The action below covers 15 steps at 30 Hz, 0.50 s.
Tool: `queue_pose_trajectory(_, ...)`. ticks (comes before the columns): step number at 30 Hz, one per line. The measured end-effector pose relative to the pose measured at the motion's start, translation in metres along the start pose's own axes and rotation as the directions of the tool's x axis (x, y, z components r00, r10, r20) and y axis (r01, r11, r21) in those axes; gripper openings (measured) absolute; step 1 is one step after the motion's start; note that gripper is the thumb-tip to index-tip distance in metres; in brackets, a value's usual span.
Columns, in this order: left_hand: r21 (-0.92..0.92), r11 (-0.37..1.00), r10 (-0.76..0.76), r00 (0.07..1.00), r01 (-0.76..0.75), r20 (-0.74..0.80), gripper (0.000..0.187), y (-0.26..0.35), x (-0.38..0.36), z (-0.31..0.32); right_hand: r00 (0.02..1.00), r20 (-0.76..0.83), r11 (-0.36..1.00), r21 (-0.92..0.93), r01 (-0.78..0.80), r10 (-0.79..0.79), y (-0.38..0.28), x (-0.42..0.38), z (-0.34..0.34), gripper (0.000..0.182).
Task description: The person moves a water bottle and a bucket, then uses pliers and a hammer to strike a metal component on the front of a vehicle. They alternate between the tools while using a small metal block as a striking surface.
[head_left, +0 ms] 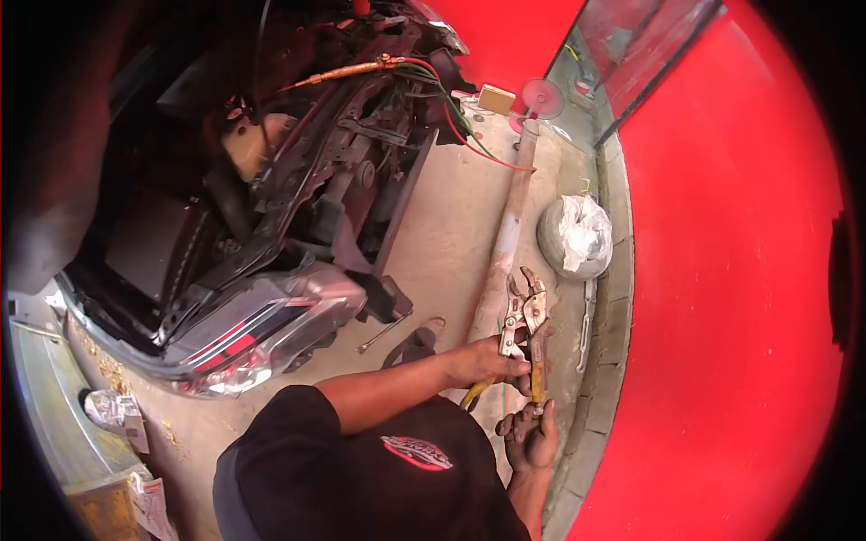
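A pair of locking pliers (pixel 534 316) with worn metal jaws and yellow on the handles points up and away from me, its jaws apart. My left hand (pixel 487 362) is closed around its middle, and one yellow handle sticks out below the fingers. At the lower end of the other handle, the thumb and fingertips of my right hand (pixel 530 437) pinch the small end knob. My palm there is turned up and the fingers look dirty.
At left stands a car front with its bumper off and a headlight (pixel 298 311) exposed. Red and green hoses (pixel 469 135) hang from it. A pipe (pixel 510 225) lies on the floor, near a round grey object (pixel 575 239) with white wrapping and a wrench (pixel 586 329). A red wall (pixel 731 270) rises at right.
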<state>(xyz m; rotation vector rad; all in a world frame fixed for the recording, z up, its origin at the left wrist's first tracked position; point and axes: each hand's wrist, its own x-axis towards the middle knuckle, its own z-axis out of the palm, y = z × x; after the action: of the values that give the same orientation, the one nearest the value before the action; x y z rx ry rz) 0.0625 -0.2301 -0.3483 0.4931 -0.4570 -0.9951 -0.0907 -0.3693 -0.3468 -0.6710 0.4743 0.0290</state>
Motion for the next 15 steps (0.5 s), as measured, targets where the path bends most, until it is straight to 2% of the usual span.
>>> queue_pose_trajectory(1,-0.02,1.0,0.015,1.0,-0.015,0.0,0.04,0.006,0.016,-0.013,1.0,-0.009,1.0,-0.022,-0.008,0.008,-0.01,0.017,0.007,0.054)
queue_pose_trajectory(3,-0.096,0.995,0.04,0.999,-0.042,-0.02,0.041,0.024,0.051,-0.045,0.992,-0.118,0.971,-0.24,0.023,-0.052,-0.031,0.055,0.031,0.052)
queue_pose_trajectory(4,-0.075,0.997,0.021,0.997,-0.027,-0.079,0.039,0.032,0.068,-0.059,0.997,-0.075,0.966,-0.257,-0.007,-0.012,-0.039,0.076,0.025,0.05)
queue_pose_trajectory(5,-0.131,0.99,-0.056,0.996,0.045,-0.075,0.034,0.041,0.084,-0.078,0.996,-0.088,0.959,-0.281,-0.03,0.005,-0.049,0.091,0.032,0.05)
queue_pose_trajectory(9,-0.301,0.953,-0.037,0.973,-0.034,-0.227,0.025,0.063,0.121,-0.133,0.99,-0.13,0.897,-0.431,-0.098,0.045,-0.079,0.169,0.06,0.044)
queue_pose_trajectory(10,-0.325,0.946,-0.056,0.973,-0.019,-0.222,0.028,0.069,0.121,-0.146,0.984,-0.162,0.848,-0.51,-0.144,0.07,-0.085,0.188,0.064,0.044)
queue_pose_trajectory(12,-0.332,0.943,-0.08,0.942,-0.035,-0.325,0.033,0.086,0.123,-0.166,0.973,-0.189,0.743,-0.63,-0.225,0.134,-0.094,0.229,0.062,0.044)
queue_pose_trajectory(13,-0.334,0.941,-0.083,0.927,-0.048,-0.367,0.035,0.093,0.124,-0.178,0.972,-0.185,0.735,-0.638,-0.231,0.145,-0.094,0.25,0.061,0.044)
queue_pose_trajectory(15,-0.301,0.95,-0.065,0.884,-0.087,-0.462,0.035,0.096,0.125,-0.213,0.952,-0.12,0.599,-0.753,-0.273,0.283,-0.092,0.293,0.06,0.043)
